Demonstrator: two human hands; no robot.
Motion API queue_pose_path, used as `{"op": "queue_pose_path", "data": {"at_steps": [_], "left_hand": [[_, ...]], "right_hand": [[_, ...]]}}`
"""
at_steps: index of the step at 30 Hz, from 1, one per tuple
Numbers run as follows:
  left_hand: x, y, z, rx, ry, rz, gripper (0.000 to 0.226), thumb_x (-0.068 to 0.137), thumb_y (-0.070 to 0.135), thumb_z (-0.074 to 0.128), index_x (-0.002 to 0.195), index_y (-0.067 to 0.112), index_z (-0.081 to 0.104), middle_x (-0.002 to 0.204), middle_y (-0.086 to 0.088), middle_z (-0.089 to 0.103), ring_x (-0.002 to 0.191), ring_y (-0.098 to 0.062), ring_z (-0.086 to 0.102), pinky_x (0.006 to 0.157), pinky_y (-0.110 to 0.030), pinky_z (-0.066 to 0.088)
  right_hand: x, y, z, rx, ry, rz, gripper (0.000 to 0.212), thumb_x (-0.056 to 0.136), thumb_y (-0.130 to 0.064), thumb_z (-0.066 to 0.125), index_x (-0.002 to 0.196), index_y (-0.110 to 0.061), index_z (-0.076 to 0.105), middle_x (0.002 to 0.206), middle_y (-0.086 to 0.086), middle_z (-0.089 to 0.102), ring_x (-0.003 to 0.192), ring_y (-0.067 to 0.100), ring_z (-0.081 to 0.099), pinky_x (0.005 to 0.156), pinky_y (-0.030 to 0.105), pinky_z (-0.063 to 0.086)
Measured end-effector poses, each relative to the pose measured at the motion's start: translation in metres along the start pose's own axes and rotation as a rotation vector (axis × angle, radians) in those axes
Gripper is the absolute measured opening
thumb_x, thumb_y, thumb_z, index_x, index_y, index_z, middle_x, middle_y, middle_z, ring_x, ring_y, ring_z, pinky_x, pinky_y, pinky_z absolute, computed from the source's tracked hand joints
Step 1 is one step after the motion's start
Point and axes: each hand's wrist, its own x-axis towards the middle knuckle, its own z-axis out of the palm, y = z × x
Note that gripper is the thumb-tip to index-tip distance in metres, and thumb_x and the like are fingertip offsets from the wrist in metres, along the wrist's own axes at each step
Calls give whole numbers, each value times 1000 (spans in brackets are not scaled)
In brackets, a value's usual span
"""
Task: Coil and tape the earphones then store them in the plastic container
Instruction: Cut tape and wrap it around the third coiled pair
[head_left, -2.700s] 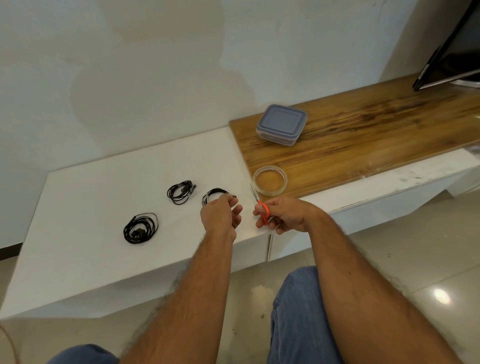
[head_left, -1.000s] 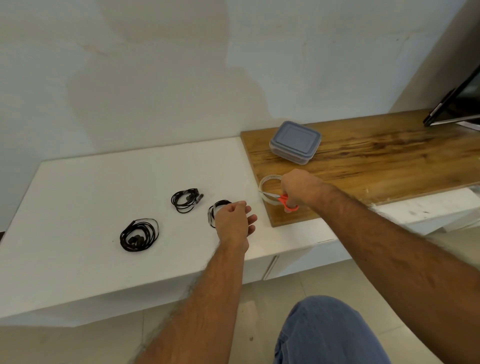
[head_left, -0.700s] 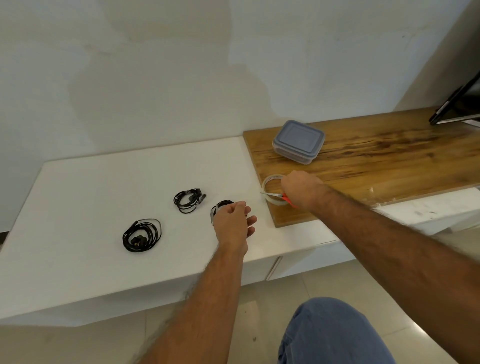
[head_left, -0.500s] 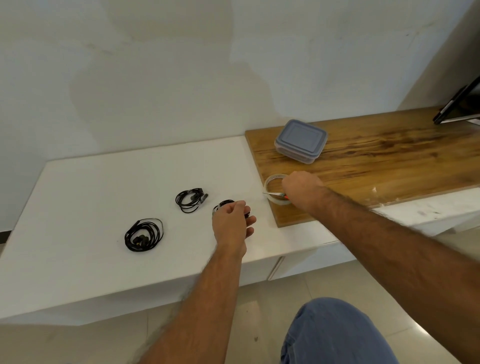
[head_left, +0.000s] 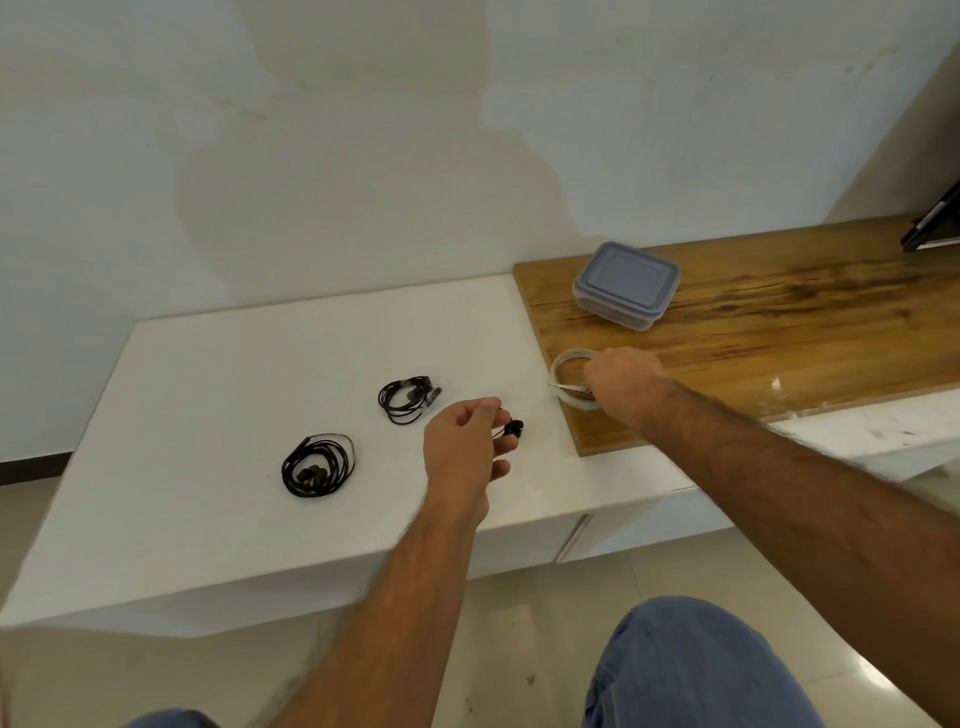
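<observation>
head view: i see the left hand (head_left: 462, 447) over the white counter (head_left: 234, 374), its fingers curled and pinching a small black earphone coil (head_left: 511, 428) that pokes out to the right of the fingertips. two more coils lie on the counter to the left: one (head_left: 408, 399) just left and farther, another (head_left: 318, 466) nearer and well left. the right hand (head_left: 621, 376) rests on the tape roll (head_left: 566, 364) at the near left end of the wood top (head_left: 779, 322), fingers curled round scissors, whose blade tip (head_left: 563, 387) sticks out to the left. the container (head_left: 626, 285), lid on, sits on the wood beyond the tape, apart from both hands.
</observation>
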Motion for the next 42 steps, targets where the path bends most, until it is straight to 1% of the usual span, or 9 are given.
{"op": "queue_pose_path", "data": {"at_steps": [9, 12, 14, 16, 19, 22, 26, 35, 42], "left_hand": [[-14, 14, -29, -17, -41, -9, 12, 95, 21, 58, 98, 15, 68, 89, 1, 71, 59, -9, 61, 45, -19, 43], [-22, 12, -40, 12, -51, -6, 16, 95, 22, 58, 103, 13, 68, 88, 1, 71, 59, -9, 62, 44, -19, 43], [-27, 11, -50, 59, -74, 3, 17, 95, 23, 58, 102, 13, 69, 88, 1, 72, 59, -8, 62, 45, -19, 43], [-34, 10, -63, 103, -104, 6, 16, 95, 25, 58, 100, 15, 69, 90, 2, 72, 59, -7, 63, 47, -19, 43], [-43, 11, -87, 111, -125, -4, 14, 95, 24, 58, 99, 16, 69, 90, 2, 73, 60, -8, 63, 47, -20, 42], [-51, 10, -113, 119, -95, 1, 15, 96, 24, 58, 99, 16, 69, 90, 1, 74, 61, -9, 62, 47, -21, 41], [-59, 0, -147, 93, 3, -25, 14, 95, 23, 58, 101, 16, 69, 89, 0, 74, 60, -9, 62, 48, -22, 42], [-56, -26, -171, -101, 194, -115, 14, 91, 24, 66, 101, 16, 72, 91, -2, 70, 60, -11, 60, 44, -21, 43], [-44, -32, -174, 4, 263, -45, 15, 90, 28, 67, 100, 17, 71, 95, -4, 70, 62, -13, 60, 46, -23, 45]], "right_hand": [[0, 11, -2, 54, 0, 3, 21, 95, -22, 59, 114, -15, 62, 113, 7, 65, 104, 24, 62, 86, 34, 52], [-4, 17, -11, 133, 74, 42, 20, 87, -21, 64, 107, -18, 65, 97, 1, 64, 89, 21, 62, 75, 33, 54], [-12, 17, -22, 390, 200, 41, 18, 86, -19, 63, 103, -18, 66, 92, -3, 63, 81, 17, 59, 69, 31, 51], [-29, 1, -30, 862, 237, -54, 14, 89, -24, 65, 101, -18, 68, 88, -6, 65, 70, 11, 60, 63, 28, 48], [-63, -47, -30, 1474, -59, -266, 26, 90, -39, 66, 108, -21, 69, 104, -4, 72, 94, 13, 68, 80, 35, 58], [-85, -96, -11, 1650, -329, -389, 44, 82, -43, 66, 116, -16, 66, 113, 0, 72, 106, 17, 68, 89, 37, 53], [-95, -134, 6, 1807, -370, -365, 11, 89, -18, 69, 93, -8, 71, 84, 8, 71, 74, 18, 68, 78, 38, 55], [-100, -173, 9, 1739, -137, -259, 9, 87, -17, 72, 79, -12, 75, 70, 1, 69, 64, 13, 63, 63, 30, 52], [-93, -190, 4, 1619, 110, -250, 16, 87, -17, 69, 71, -19, 72, 63, -6, 67, 60, 10, 64, 61, 27, 52]]}}
